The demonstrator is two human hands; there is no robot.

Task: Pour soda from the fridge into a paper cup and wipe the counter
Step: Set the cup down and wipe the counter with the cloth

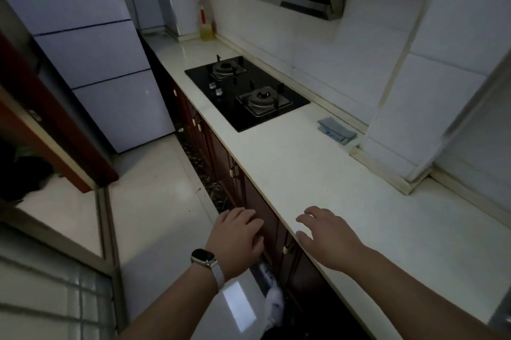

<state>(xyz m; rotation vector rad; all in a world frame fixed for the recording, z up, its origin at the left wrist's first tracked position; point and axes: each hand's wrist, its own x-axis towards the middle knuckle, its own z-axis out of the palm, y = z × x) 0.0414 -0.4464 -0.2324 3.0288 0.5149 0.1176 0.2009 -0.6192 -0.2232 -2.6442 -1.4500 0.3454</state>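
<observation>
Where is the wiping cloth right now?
In the head view, the folded grey cloth lies on the counter, right of centre and near its back edge, between the stove and the tiled column.

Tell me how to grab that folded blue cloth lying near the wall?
Probably pinch the folded cloth at its near edge, where the layers stack. Come down from above on the open counter side. The cloth lies flat, so there is nothing to wrap fingers round, and the tiled pillar crowds its far right side. The right hand is empty and nearer to it.
</observation>
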